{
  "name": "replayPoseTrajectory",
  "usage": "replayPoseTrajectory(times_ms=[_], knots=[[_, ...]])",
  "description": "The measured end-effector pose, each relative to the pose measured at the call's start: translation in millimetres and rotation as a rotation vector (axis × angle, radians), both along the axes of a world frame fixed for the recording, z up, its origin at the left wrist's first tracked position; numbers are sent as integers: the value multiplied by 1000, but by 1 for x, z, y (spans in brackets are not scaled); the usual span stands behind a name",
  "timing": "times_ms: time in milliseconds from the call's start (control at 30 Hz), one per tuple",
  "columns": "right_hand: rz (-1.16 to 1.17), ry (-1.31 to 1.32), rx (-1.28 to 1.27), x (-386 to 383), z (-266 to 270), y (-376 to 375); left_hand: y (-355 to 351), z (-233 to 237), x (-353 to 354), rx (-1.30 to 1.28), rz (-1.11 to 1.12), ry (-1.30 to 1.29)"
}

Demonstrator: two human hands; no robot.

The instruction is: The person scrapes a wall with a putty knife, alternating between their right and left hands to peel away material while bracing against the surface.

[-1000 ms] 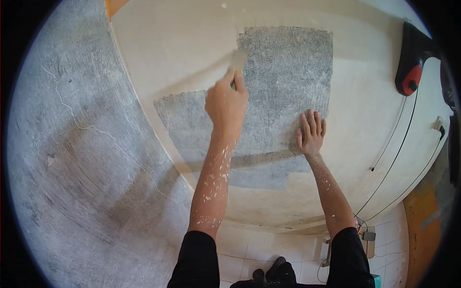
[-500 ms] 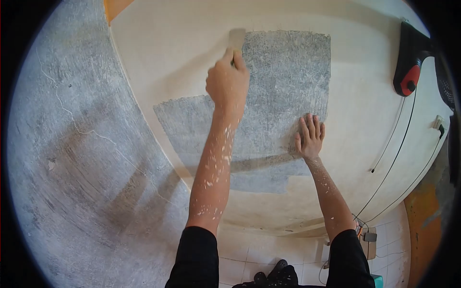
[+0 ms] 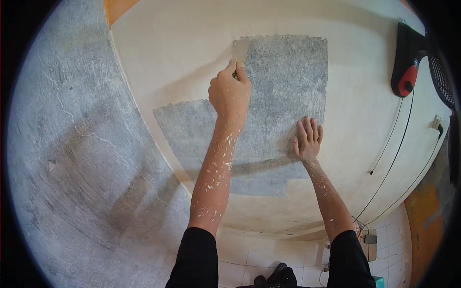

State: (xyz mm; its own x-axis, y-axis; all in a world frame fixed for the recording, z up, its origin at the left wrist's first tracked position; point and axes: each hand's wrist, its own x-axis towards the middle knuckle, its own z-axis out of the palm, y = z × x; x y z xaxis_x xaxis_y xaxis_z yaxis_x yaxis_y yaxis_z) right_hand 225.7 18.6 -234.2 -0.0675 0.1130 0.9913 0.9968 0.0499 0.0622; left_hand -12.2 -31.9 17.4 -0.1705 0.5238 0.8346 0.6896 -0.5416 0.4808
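Note:
My left hand (image 3: 230,92) is closed around the handle of a scraper (image 3: 240,48). The flat blade points up and lies against the wall at the upper left edge of a bare grey patch (image 3: 288,72). Most of the handle is hidden by my fingers. Flat on the lower right of that patch rests my right hand (image 3: 309,140), fingers spread and holding nothing. Cream paint (image 3: 182,53) surrounds the grey area, whose edges look ragged. Pale flakes dot my left forearm (image 3: 213,177), with fewer on the right one.
A black and red wall fan (image 3: 407,72) hangs at the right, cords trailing down. Below it a plug sits in a wall socket (image 3: 437,122). Another grey wall (image 3: 86,158) meets this one at the left corner. Tiled floor (image 3: 233,271) and a dark shoe (image 3: 281,271) show at the bottom.
My left hand has moved down the wall a little with the scraper, its blade now lower beside the patch's top left corner. My right hand stays flat in place.

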Motion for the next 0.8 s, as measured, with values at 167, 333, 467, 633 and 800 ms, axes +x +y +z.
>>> replayPoseTrajectory(times_ms=[167, 333, 467, 633, 800], knots=[[54, -2, -31, -2, 4, -8, -2, -11, -5, -44, -83, -76], [54, 8, -45, -2, 2, -9, -5, -3, -8, -56, -79, -53], [60, -6, -50, 2, 2, -11, -6, -3, 2, -78, -78, -50], [82, 25, -63, -2, 3, -11, 6, -9, -4, 21, -76, -71], [73, 34, -60, -3, 2, -12, 5, -1, -3, -17, -112, -96]])
